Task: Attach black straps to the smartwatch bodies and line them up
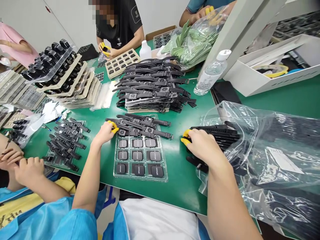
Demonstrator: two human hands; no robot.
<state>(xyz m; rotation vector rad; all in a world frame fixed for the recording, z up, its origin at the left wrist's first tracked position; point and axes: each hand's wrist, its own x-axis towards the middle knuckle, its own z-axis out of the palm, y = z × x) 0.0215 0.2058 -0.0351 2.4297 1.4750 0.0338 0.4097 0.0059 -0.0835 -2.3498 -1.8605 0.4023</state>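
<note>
On the green table in front of me lies a clear plastic tray [140,178] with square dark watch bodies [137,155] in its near pockets. Black watches with straps fitted [140,127] lie across its far rows. My left hand [105,134], yellow covers on its fingertips, is closed at the left end of the nearest fitted watch. To the right, my right hand [203,146] reaches over a stack of black watch straps [221,134] at the mouth of a clear bag [272,160]. Its yellow-covered fingers pinch a dark strap end, partly hidden.
Behind the tray rises a tall stack of strapped watches [150,83]. A water bottle [211,73] and a white box [272,71] stand back right. At left, a neighbour's hands [28,170] rest near another watch tray [66,143]. Other people work across the table.
</note>
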